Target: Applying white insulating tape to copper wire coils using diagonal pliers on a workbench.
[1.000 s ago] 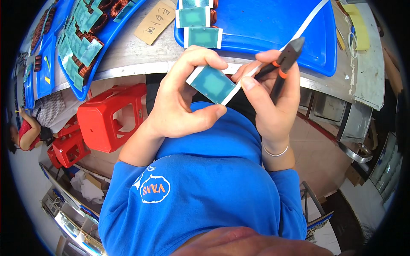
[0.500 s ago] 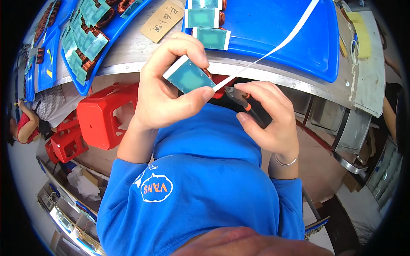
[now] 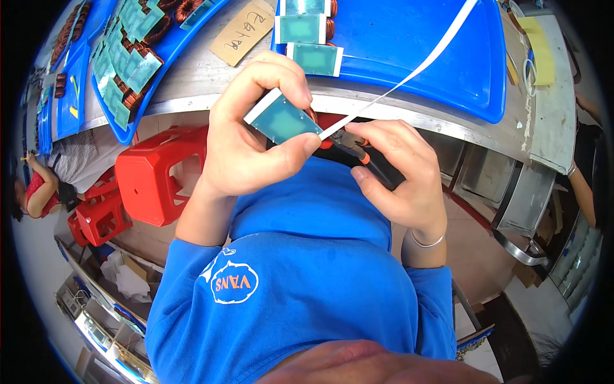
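A copper-wound coil with a green, white-edged plate [image 3: 283, 119] is pinched between the thumb and fingers of my left hand [image 3: 256, 137]. At the plate's right corner my left thumb presses the end of a narrow white tape [image 3: 400, 83], which runs up to the right over the tray. In my right hand [image 3: 406, 176] is a pair of cutting pliers [image 3: 358, 152] with black and orange handles. Its jaws are just right of the tape end and coil; my fingers partly hide them, so whether they touch is unclear. The coil's windings are mostly behind the plate.
Ahead on the metal-edged bench, a blue tray [image 3: 384, 38] holds several plated coils [image 3: 314, 59] along its left side. Another blue tray [image 3: 131, 128] of coils stands left, beside a cardboard piece [image 3: 242, 32]. Red stools [image 3: 150, 182] are below. Other people are at both edges.
My right hand and the pliers have shifted slightly left, the jaws going closer to the coil. My left hand has barely moved and keeps its hold.
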The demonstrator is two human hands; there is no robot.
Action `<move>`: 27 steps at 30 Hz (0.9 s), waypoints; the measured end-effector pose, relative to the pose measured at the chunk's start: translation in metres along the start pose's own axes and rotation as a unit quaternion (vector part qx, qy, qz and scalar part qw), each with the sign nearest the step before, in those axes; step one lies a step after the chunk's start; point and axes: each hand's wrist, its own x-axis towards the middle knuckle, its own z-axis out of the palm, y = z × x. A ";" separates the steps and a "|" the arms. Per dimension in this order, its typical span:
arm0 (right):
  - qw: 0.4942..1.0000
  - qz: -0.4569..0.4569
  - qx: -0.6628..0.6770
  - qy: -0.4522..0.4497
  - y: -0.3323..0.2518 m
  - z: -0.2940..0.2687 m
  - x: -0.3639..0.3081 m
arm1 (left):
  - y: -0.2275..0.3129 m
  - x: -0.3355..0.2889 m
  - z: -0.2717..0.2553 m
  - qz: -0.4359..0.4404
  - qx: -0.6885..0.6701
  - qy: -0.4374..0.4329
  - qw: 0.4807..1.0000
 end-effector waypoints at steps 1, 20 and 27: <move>1.000 -0.003 0.002 0.003 0.000 0.000 0.000 | 0.000 0.000 0.000 0.000 0.000 0.001 1.000; 1.000 -0.010 -0.026 0.007 0.001 0.000 0.003 | -0.001 0.002 -0.002 0.020 0.055 -0.012 0.998; 0.999 -0.008 -0.027 0.025 0.000 0.002 0.002 | -0.001 0.003 -0.002 0.027 0.076 -0.009 0.997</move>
